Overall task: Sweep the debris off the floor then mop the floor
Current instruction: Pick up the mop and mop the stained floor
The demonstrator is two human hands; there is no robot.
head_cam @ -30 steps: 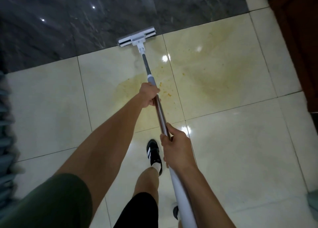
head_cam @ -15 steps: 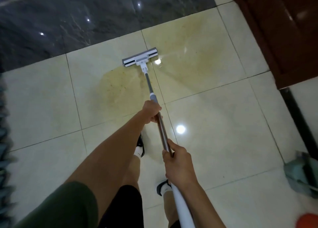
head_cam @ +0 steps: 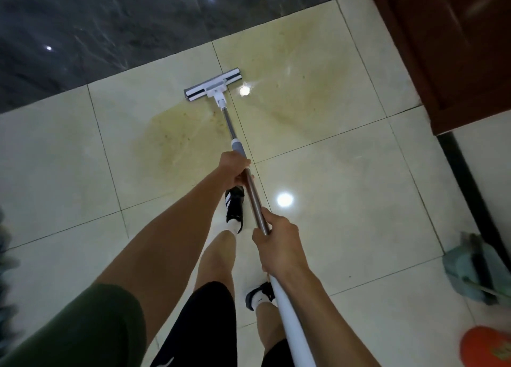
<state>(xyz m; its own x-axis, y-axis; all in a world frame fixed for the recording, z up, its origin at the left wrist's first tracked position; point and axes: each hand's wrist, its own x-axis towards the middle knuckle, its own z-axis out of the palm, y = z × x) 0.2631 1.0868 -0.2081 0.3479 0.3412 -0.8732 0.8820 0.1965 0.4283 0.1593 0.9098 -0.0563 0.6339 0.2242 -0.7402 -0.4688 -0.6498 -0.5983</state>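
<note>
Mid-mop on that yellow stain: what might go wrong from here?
1. The stain spreads wide on both sides of the mop head; strokes may smear it rather than lift it.
2. Orange specks lie in it, so sweeping looks incomplete.
3. The tiles look glossy, perhaps wet, and the shoe stands near the stain: slip risk.

You've got glossy cream floor tiles [head_cam: 345, 228] filling most of the frame, with thin dark grout lines. Upper left turns into a dark grey marble slab [head_cam: 124, 23] catching little light reflections. Upper right there's a reddish-brown wooden door [head_cam: 456, 48]. A bright ceiling light glare [head_cam: 284, 199] sits on the tile mid-frame.
</note>
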